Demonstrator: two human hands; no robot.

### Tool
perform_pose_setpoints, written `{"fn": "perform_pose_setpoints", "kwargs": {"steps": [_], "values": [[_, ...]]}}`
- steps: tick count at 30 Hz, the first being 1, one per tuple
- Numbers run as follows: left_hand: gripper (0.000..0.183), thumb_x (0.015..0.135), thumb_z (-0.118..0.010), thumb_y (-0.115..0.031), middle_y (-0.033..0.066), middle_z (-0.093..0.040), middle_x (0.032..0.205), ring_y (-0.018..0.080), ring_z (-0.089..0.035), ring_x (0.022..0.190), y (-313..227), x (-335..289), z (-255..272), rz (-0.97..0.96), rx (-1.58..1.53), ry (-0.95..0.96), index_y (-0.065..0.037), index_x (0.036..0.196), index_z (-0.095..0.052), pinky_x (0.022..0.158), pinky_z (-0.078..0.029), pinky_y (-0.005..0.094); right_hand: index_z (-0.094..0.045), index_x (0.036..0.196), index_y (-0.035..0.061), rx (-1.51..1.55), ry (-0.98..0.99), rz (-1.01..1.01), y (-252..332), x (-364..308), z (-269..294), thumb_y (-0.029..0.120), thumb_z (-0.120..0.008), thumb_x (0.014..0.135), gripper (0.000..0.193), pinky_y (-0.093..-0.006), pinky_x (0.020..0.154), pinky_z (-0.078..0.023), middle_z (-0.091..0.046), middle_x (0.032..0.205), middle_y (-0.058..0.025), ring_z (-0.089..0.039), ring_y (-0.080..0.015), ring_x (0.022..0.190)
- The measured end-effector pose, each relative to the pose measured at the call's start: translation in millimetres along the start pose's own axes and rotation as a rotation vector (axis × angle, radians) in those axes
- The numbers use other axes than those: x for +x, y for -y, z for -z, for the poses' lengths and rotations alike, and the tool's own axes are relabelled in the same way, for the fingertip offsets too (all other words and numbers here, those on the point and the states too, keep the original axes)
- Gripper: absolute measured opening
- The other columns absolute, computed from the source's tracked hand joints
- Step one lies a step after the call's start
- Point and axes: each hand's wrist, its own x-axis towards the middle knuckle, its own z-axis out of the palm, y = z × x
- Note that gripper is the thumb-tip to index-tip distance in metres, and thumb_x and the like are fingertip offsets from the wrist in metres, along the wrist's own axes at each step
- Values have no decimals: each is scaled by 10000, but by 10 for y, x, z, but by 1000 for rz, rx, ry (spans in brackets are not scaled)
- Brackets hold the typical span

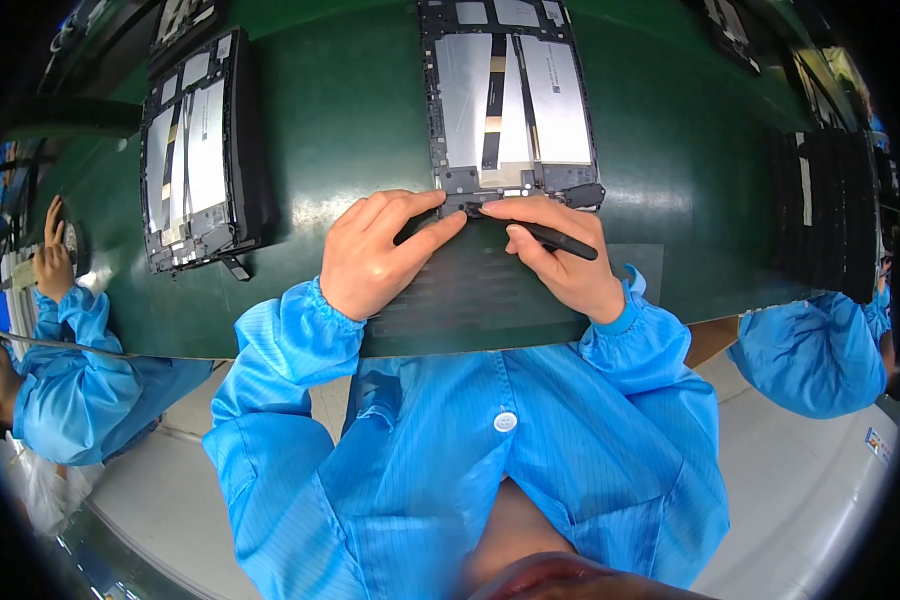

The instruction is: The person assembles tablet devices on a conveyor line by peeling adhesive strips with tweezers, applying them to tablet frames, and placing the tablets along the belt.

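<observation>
An opened tablet chassis [510, 100] with two silver battery cells lies on the green belt [350, 120] straight ahead of me. My left hand [375, 255] rests at its near edge, index finger pressing on the black bottom strip. My right hand [560, 250] grips a thin black stylus-like tool [550, 238], tip pointing left at the same bottom strip, close to my left fingertip. Both sleeves are blue.
A second opened tablet [195, 160] lies on the belt at the left. A dark stack of trays [830, 210] stands at the right. Co-workers in blue coats sit at the left [60, 330] and the right [815, 350].
</observation>
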Motion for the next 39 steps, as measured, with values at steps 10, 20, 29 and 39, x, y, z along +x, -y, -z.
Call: {"fn": "perform_pose_setpoints", "kwargs": {"steps": [10, 20, 29, 39], "values": [[441, 631, -721, -101, 30, -671, 1060, 228, -654, 894, 85, 4, -12, -68, 51, -83, -154, 1069, -737, 723, -537, 346, -645, 1231, 27, 314, 39, -351, 129, -34, 131, 79, -577, 987, 259, -235, 664, -540, -682, 1127, -79, -674, -139, 878], [386, 738, -684, -132, 36, -652, 1187, 178, -629, 1033, -340, -346, -38, -324, -99, 232, -172, 1120, -715, 824, -490, 310, -655, 1010, -58, 123, 125, -299, 89, -422, 186, 30, -615, 943, 118, -231, 592, -532, -653, 938, -103, -656, -132, 721], [398, 793, -633, -161, 24, -612, 1302, 177, -592, 1137, -373, -377, -52, -317, -24, 304, -224, 1182, -688, 889, -470, 315, -626, 907, -20, -7, 99, -356, 142, -386, 88, 62, -751, 860, 157, -242, 469, -388, -624, 792, -62, -544, -76, 549], [410, 783, -628, -164, 34, -613, 1288, 170, -590, 1137, -360, -352, -46, -319, -31, 312, -237, 1182, -688, 886, -461, 311, -560, 982, 26, 315, 65, -491, 53, -362, 137, 119, -688, 930, 167, -246, 553, -515, -682, 790, -75, -674, -126, 689]]}}
